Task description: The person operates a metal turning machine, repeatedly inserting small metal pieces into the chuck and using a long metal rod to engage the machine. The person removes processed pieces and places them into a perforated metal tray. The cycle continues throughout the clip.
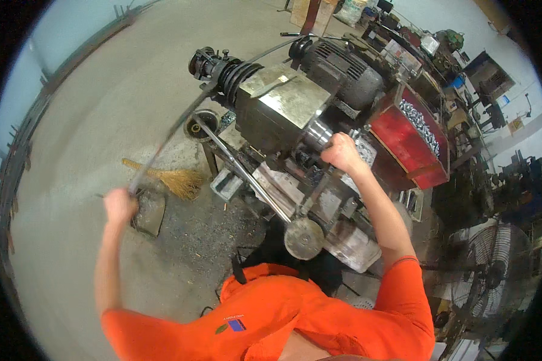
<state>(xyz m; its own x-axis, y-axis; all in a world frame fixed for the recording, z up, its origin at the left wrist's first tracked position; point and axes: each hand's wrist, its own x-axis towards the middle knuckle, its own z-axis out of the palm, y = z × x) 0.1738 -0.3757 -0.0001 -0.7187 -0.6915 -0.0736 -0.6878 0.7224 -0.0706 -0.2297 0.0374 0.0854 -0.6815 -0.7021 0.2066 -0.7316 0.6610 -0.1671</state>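
My left hand [120,206], blurred by motion, is closed around the lower end of a long dark lever [183,118]. This lever rises past the belt-pulley end of a small lathe-like machine [283,99]. Over at the machine's front, my right hand [343,153] is curled closed beside the shiny round spindle chuck [317,133]. Whatever its fingers hold is hidden. Below the chuck sit greasy slides and a round disc-shaped handwheel [304,238], with a long bright metal rod [244,171] slanting down toward it.
A dark electric motor [343,72] sits behind the headstock. To the right stands a red bin [403,141] full of small metal parts. A straw broom [183,182] and dustpan [150,212] lie on the chip-strewn floor. A caged fan [491,271] is at lower right.
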